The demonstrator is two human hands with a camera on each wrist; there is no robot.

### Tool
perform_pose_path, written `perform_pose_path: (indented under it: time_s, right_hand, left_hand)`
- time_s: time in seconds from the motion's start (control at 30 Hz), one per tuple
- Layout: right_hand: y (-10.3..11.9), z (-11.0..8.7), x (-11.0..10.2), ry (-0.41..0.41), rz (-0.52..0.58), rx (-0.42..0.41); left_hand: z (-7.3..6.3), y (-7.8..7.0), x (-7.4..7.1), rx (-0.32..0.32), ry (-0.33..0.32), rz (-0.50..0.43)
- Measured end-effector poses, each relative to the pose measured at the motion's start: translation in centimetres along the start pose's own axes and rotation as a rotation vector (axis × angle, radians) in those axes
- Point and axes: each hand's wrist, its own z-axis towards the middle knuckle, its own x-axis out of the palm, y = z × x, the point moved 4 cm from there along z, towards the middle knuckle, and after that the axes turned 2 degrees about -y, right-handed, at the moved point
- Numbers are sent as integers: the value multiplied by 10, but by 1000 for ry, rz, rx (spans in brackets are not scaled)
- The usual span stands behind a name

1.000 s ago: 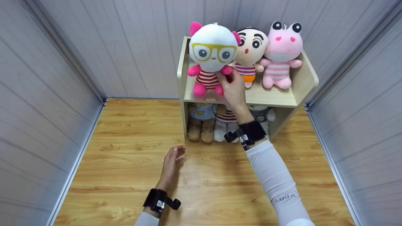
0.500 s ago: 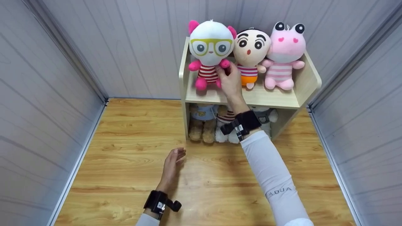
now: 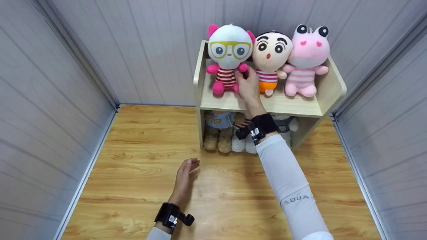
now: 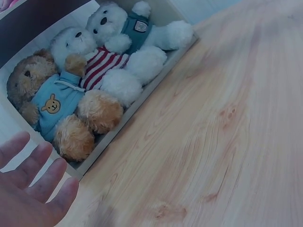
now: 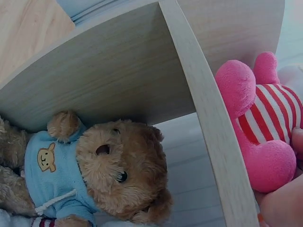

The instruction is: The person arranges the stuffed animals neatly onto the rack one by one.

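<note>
My right hand grips the side of a white-headed plush toy with yellow glasses, pink limbs and a red-striped body. This toy sits upright at the left end of the top shelf; in the right wrist view its striped body shows by the fingers. Beside it are a plush boy in orange shorts and a pink frog-eyed plush. My left hand hangs over the floor, fingers relaxed, holding nothing; the left wrist view shows its spread fingers in front of the lower shelf.
In the lower compartment sit a brown teddy bear in a blue top, a white bear in red stripes and another white bear in a green top. Wood-pattern flooring lies in front; grey panel walls enclose the corner.
The plush toy with glasses has moved back and down onto the top shelf, with my right hand holding it. My left hand stays nearly still. The head view has shifted slightly.
</note>
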Motion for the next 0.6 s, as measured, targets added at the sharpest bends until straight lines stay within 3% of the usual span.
perform_pose_path:
  time_s: [0.23,0.33,0.5,0.6]
  right_hand:
    - [-4,3,-2,-38,73,45]
    - [-4,5,1,-28,48,31]
    - [-4,7,1,-19,-32,4]
    - [-5,2,-1,-8,-2,23]
  left_hand:
    - [0,1,2,-38,5,-37]
    - [1,0,4,-55,10,-50]
    - [5,-1,8,-16,17,-12]
    - [7,-1,9,8,23,24]
